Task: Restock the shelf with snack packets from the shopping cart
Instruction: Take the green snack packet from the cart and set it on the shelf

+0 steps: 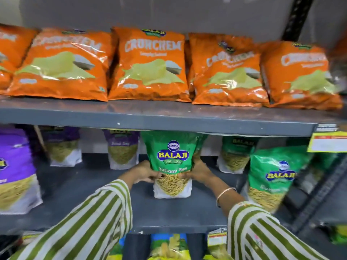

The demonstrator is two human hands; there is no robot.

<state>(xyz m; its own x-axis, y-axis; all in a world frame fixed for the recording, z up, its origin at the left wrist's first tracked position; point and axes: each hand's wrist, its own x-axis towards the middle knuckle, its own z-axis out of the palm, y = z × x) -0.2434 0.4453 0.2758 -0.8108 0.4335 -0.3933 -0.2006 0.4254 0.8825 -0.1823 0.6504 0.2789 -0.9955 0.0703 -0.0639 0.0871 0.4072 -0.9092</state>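
A green Balaji Ratlami Sev packet [171, 160] stands upright on the middle shelf [169, 214], its white base on the shelf surface. My left hand [142, 172] grips its left side and my right hand [199, 170] grips its right side at mid-height. Both arms wear green-and-white striped sleeves; a thin bangle sits on my right wrist. The shopping cart is out of view.
More green packets [270, 181] stand to the right and purple packets [16, 171] to the left on the same shelf. Orange Crunchem bags [150, 66] fill the upper shelf [159, 117]. A yellow price tag [327, 141] hangs at right. Other packets show below.
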